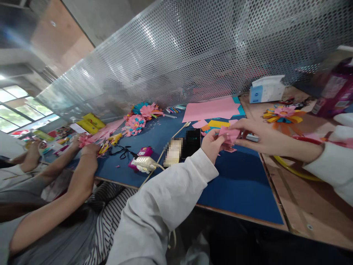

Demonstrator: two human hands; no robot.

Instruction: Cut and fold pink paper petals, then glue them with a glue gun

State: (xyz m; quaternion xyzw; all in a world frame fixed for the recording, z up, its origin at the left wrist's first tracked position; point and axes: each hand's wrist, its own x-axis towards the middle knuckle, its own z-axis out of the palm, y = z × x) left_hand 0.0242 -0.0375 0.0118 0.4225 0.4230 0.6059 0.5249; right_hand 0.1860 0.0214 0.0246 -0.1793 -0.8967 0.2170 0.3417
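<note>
The person wears a loose, long-sleeved top of soft white fabric, and both arms are covered down to the wrist. The left hand is bare, emerging from a wide cuff with creased folds along the forearm. The right hand is bare too, its white sleeve ending at a plain cuff.

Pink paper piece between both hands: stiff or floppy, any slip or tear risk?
The pink paper piece looks thin and folded, so probably floppy and very light. Left hand and right hand both pinch it, and a hard pull might tear it. A matte surface suggests little slipping.
</note>
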